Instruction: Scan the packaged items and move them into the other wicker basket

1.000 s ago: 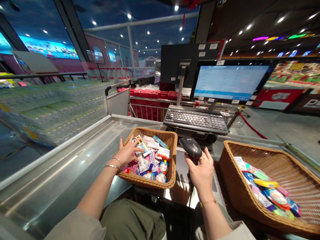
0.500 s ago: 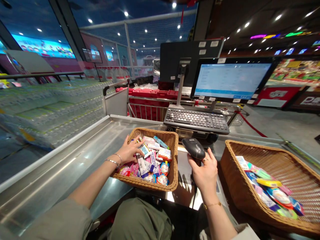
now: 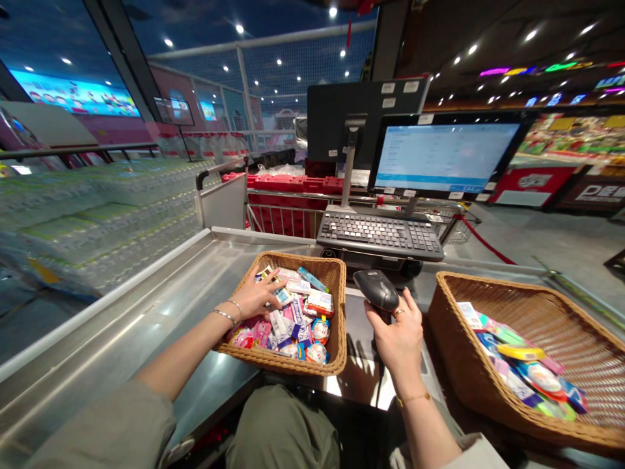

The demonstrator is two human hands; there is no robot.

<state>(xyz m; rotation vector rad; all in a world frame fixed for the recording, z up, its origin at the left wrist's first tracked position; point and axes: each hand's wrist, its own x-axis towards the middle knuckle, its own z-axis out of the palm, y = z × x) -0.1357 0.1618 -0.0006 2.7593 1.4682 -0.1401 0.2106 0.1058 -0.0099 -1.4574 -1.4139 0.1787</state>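
My left hand (image 3: 254, 298) reaches into the near wicker basket (image 3: 343, 326), fingers spread over small packets, with a blue-and-white packet (image 3: 283, 298) by the fingertips. No packet is clearly gripped. The basket holds several colourful packages: a red-and-white box (image 3: 319, 303), purple-and-white packets (image 3: 297, 312) and round wrapped sweets (image 3: 317, 353). My right hand (image 3: 403, 342), wrapped around its handle, holds a black barcode scanner (image 3: 375, 290) upright just right of this basket. The palm and thumb partly hide the handle. A cord hangs below the hand.
A second wicker basket (image 3: 449, 352) with several packets stands at the right. Behind the scanner are a keyboard (image 3: 381, 231) and a lit monitor (image 3: 444, 156). The metal counter (image 3: 170, 299) has a raised rim at left; a trolley (image 3: 222, 198) stands beyond.
The view has shifted slightly. The left hand has moved only a little over the packets, fingers still spread. The right hand keeps the scanner in nearly the same place.
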